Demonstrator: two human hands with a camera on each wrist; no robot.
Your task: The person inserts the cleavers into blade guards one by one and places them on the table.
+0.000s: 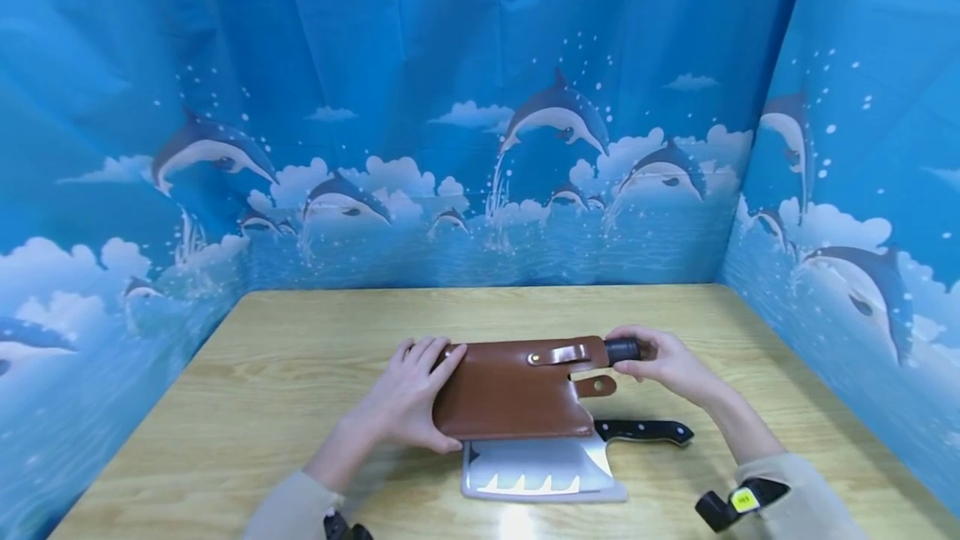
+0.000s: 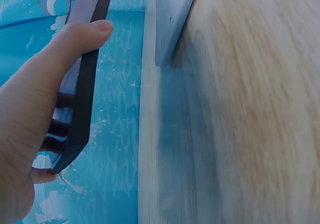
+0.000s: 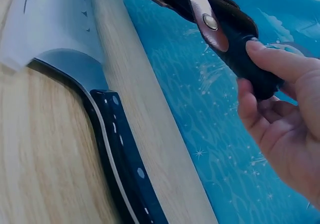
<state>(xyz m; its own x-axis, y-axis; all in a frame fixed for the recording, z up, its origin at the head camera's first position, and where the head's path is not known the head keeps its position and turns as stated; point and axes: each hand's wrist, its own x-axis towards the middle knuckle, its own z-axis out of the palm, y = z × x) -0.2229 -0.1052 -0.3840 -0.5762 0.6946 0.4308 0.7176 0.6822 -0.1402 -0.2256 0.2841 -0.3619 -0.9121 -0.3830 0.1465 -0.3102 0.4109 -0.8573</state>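
Observation:
A brown leather knife sheath (image 1: 513, 394) is held above the table in the head view. My left hand (image 1: 416, 398) grips its left end, fingers over the upper edge and thumb along the lower one. From the sheath's right end sticks out a black handle (image 3: 255, 73); whatever it belongs to is hidden inside. My right hand (image 1: 660, 363) pinches this handle between thumb and fingers. Beside the handle is a strap (image 3: 205, 18) with a metal snap. Below the sheath lies a cleaver (image 1: 540, 469), its broad blade partly covered in the head view, its riveted black handle (image 1: 645, 432) pointing right.
The wooden table (image 1: 315, 348) carries the cleaver near its front. Blue curtains (image 1: 450, 65) printed with dolphins stand behind the table and along both sides. A black wrist device (image 1: 742, 500) sits on the right sleeve.

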